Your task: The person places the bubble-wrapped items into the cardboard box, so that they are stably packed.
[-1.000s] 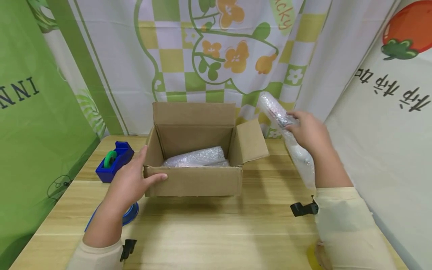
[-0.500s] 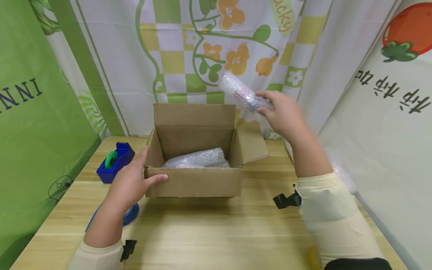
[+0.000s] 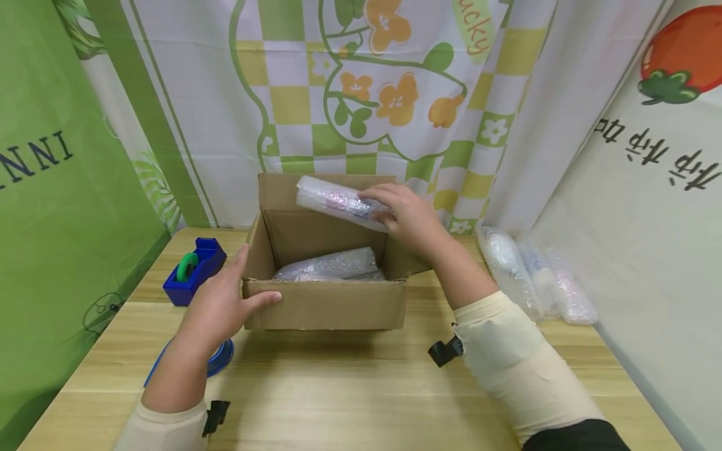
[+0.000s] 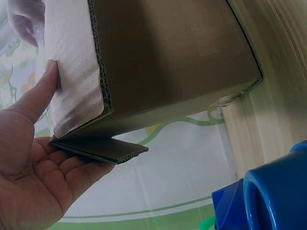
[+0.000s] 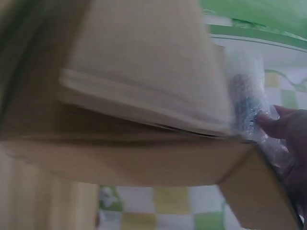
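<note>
An open cardboard box point(image 3: 324, 305) stands on the table with a bubble-wrapped bundle point(image 3: 333, 263) lying inside. The right hand point(image 3: 408, 219) grips one end of another bubble-wrapped roll point(image 3: 333, 199), held above the box opening in front of its back flap. In the right wrist view the thumb of the right hand point(image 5: 292, 136) presses on the roll point(image 5: 247, 96). My left hand point(image 3: 222, 304) holds the box's front left corner, thumb on the front panel. The left wrist view shows the left hand point(image 4: 41, 163) with its thumb on one flap point(image 4: 76, 72) and its fingers behind another point(image 4: 96, 148).
Several bubble-wrapped packages point(image 3: 536, 279) lie at the table's right back edge. A blue tape dispenser point(image 3: 194, 272) with green tape stands left of the box. A blue ring-shaped item point(image 3: 222, 357) is partly behind the left forearm. Printed curtains hang around the table.
The right hand has carried the wrapped roll leftward from the table's right side to above the box, lowering it over the last half second. The left hand has stayed on the box corner.
</note>
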A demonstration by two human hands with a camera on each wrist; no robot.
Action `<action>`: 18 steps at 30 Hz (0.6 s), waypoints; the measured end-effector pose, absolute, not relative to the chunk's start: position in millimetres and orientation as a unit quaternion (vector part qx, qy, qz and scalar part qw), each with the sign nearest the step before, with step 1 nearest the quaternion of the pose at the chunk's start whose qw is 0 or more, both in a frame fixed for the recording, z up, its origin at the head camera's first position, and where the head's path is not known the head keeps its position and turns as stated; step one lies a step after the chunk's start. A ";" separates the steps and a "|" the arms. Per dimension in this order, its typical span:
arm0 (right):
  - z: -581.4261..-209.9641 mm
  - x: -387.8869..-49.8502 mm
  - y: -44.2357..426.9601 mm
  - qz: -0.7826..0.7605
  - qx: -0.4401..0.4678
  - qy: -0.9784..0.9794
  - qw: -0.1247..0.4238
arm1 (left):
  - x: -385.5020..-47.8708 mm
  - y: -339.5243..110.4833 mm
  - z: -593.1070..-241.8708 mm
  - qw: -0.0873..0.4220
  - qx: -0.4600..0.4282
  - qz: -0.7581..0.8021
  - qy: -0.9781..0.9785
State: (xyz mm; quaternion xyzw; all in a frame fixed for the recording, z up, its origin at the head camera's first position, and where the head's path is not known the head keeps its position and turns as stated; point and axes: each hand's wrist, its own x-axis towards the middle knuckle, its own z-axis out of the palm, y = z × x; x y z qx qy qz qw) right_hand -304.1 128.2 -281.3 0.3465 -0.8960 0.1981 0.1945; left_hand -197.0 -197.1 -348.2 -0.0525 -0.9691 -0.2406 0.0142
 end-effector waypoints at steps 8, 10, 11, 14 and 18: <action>-310.8 -307.3 120.0 0.171 0.356 -0.907 0.145 | -197.1 -196.4 -348.5 0.009 -0.051 -0.239 -0.970; -313.0 -306.7 120.2 0.173 0.344 -0.913 0.134 | -197.2 -196.3 -348.5 0.010 -0.051 -0.238 -0.970; -313.6 -306.4 120.4 0.175 0.338 -0.915 0.133 | -197.2 -196.3 -348.5 0.010 -0.050 -0.238 -0.970; -314.6 -306.7 120.5 0.184 0.331 -0.916 0.134 | -197.2 -196.5 -348.6 0.013 -0.050 -0.238 -0.970; -314.9 -307.3 120.9 0.194 0.323 -0.916 0.141 | -197.2 -196.2 -348.4 0.014 -0.050 -0.239 -0.970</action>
